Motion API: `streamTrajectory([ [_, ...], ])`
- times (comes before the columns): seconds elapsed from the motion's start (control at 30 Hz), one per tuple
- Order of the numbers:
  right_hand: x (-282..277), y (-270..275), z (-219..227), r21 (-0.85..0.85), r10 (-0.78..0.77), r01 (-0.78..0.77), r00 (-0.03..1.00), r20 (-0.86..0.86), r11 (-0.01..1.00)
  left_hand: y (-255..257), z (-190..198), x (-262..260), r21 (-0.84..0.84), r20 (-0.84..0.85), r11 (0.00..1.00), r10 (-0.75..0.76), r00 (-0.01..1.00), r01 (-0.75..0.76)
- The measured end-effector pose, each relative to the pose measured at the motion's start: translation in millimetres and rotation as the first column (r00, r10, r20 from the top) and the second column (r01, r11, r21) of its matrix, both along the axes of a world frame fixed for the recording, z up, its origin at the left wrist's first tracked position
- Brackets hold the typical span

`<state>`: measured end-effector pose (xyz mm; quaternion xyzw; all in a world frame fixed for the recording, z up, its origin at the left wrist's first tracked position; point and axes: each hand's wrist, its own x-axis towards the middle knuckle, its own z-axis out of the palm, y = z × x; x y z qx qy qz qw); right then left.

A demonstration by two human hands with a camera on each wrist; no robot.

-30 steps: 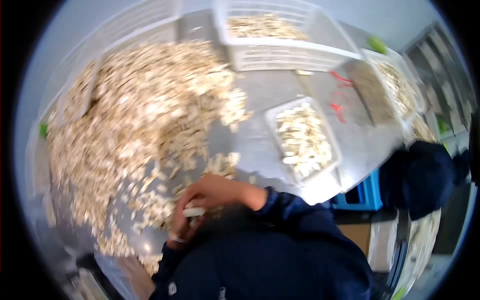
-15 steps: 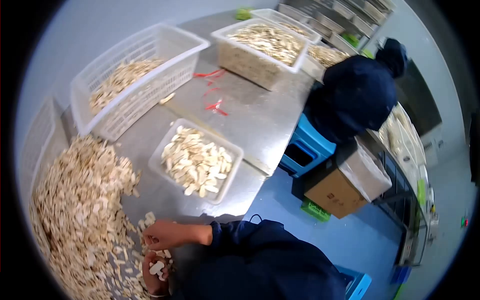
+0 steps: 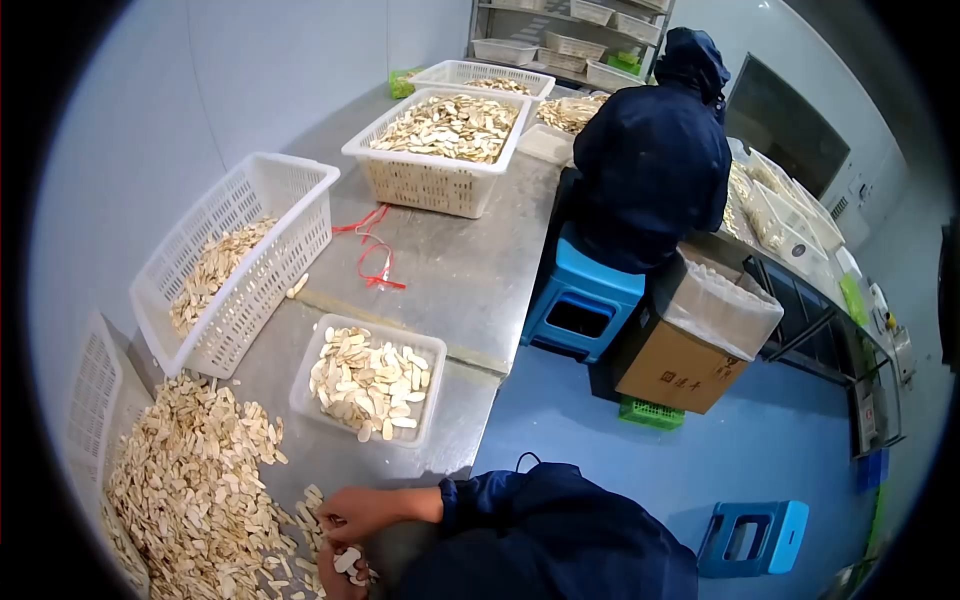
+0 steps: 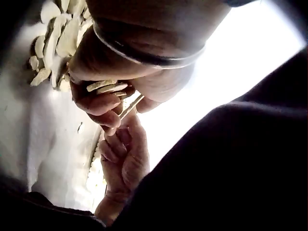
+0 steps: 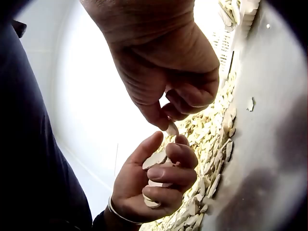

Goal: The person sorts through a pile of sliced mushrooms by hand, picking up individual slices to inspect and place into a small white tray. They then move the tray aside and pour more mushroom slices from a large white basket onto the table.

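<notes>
In the head view, the left hand holds pale flat slices beside a large loose pile on the metal table. The right hand is just above it. Seen from the right wrist, the left hand, with a thin band at its wrist, curls its fingers round several slices; the right hand pinches one slice at the left fingertips. In the left wrist view, the left hand grips a stack of slices, with the right hand meeting its fingertips.
A small white tray of slices stands beyond the hands. Perforated baskets and red string are farther back on the table. Right of it are a blue stool, a lined carton and a person in dark clothing.
The head view has swung, bringing the far table, the other person and the floor into sight, with the pile shifted to the lower left. Both hands stay close together, slices still in the left hand.
</notes>
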<state>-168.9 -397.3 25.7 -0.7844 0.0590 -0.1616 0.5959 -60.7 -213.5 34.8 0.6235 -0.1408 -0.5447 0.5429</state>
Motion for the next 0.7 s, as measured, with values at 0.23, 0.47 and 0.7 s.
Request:
streamTrajectory([
  [0.23, -12.3, 12.7, -0.7, 0.054, 0.002, -0.003, 1.0, 0.009, 0.999, 9.9, -38.4, 7.3, -0.113, 0.335, 0.988, -0.065, 0.94, 0.109],
  [0.47, -18.9, 16.8, 4.4, 0.07, 0.006, -0.005, 1.0, -0.012, 0.998, 19.4, -36.8, 0.2, -0.146, 0.446, 0.972, -0.1, 0.889, 0.183],
  [0.7, -25.1, 20.6, 13.3, 0.06, 0.002, -0.001, 1.0, -0.013, 0.998, 31.3, -61.5, 11.1, -0.166, 0.577, 0.945, -0.138, 0.805, 0.281],
])
